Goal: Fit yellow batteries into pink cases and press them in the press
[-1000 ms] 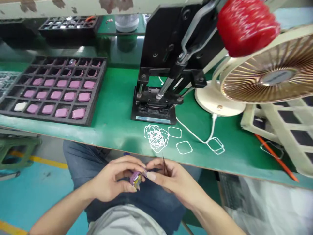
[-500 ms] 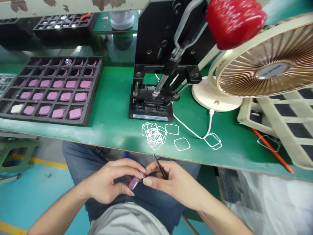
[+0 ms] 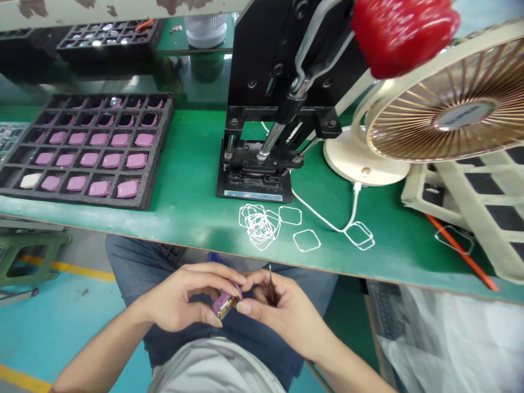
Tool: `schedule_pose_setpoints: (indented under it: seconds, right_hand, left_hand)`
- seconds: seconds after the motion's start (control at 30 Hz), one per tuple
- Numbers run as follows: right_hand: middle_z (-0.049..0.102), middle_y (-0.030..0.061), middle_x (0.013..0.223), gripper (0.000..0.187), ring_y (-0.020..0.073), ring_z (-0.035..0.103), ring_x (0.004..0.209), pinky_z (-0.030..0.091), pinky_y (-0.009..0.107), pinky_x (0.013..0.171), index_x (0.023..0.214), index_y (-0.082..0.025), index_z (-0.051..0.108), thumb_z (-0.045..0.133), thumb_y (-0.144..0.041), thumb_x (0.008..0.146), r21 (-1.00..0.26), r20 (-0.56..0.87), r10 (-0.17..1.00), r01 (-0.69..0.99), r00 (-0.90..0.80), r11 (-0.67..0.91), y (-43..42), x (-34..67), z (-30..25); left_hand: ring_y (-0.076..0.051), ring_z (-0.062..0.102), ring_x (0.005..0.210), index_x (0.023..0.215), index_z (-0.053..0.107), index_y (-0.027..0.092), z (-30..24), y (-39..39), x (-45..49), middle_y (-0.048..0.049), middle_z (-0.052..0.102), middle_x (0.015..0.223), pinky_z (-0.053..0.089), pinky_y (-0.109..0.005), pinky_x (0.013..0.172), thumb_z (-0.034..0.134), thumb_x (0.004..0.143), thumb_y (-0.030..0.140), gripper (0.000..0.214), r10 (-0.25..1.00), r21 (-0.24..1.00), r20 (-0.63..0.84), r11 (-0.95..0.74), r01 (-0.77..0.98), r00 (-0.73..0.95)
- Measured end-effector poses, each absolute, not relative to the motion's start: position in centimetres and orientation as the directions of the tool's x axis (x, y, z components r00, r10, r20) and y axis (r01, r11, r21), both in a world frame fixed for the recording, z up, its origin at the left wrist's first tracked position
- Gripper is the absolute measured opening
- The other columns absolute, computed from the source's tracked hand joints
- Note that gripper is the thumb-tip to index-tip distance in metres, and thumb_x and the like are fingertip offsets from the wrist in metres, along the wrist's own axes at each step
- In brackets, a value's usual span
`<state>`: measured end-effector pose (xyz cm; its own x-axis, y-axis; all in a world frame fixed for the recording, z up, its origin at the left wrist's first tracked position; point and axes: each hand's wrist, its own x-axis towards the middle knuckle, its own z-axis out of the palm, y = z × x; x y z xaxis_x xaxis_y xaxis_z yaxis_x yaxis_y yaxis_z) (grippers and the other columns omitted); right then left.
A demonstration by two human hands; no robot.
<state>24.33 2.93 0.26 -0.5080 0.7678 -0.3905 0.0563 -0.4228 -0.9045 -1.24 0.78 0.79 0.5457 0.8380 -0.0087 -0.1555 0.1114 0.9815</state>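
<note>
Above my lap, my left hand (image 3: 182, 297) grips a small purple watch case (image 3: 223, 304) between thumb and fingers. The case is tilted, and its open side shows metallic and yellowish parts inside. My right hand (image 3: 282, 308) has dark tweezers (image 3: 271, 286) tucked in its fingers, tip pointing up. Its thumb and forefinger also meet the right end of the case; whether they pinch a separate small part is hidden. On the bench edge beyond lies a heap of thin white frame-shaped gaskets (image 3: 262, 228), with several loose ones to its right.
A black hand press (image 3: 256, 188) with a red-knobbed lever (image 3: 405, 35) stands ahead. Left of it sits a dark foam tray (image 3: 160, 158) of purple watch cases. At right are a cream fan (image 3: 368, 172), its white cable (image 3: 319, 214), an orange stick (image 3: 462, 254) and cream racks (image 3: 470, 213).
The watch case has turned so more of its inside shows. The tweezers have swung more upright in my right hand. The whole view has shifted slightly.
</note>
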Motion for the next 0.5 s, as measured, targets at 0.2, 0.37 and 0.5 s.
schedule_pose_setpoints:
  seconds: [0.2,0.37,0.5]
  right_hand:
    - [0.081,0.0074,0.117,0.015,0.0121,0.073,0.071,0.049,0.019,0.051,0.107,-0.025,0.079,0.087,-0.028,0.094,-0.988,0.103,0.95,0.077,-0.296,0.131,2.0,24.0,1.0]
    - [0.08,0.0099,0.122,0.017,0.0197,0.082,0.1,0.066,0.025,0.08,0.116,-0.022,0.078,0.081,-0.019,0.1,-0.792,0.45,0.826,0.276,-0.34,0.545,1.4,23.2,1.3]
    - [0.079,0.0107,0.126,0.018,0.018,0.082,0.092,0.065,0.027,0.074,0.121,-0.023,0.078,0.077,-0.021,0.103,-0.756,0.483,0.805,0.299,-0.344,0.581,1.3,23.2,0.8]
  left_hand:
    - [-0.027,0.073,0.119,0.134,0.079,0.028,-0.4,0.2,0.0,-0.0144,0.068,0.137,0.065,-0.037,0.098,0.09,0.088,0.019,0.048,0.955,0.886,-0.05,0.177,-0.429,0.291]
    - [-0.023,0.073,0.122,0.126,0.082,0.029,-0.4,0.2,1.3,-0.0098,0.075,0.128,0.06,-0.032,0.105,0.097,0.079,0.012,0.052,0.985,0.873,-0.044,0.12,-0.473,0.168]
    - [-0.023,0.073,0.122,0.124,0.083,0.03,-0.2,0.1,1.5,-0.0093,0.075,0.127,0.06,-0.033,0.103,0.098,0.077,0.012,0.052,0.985,0.866,-0.037,0.115,-0.486,0.166]
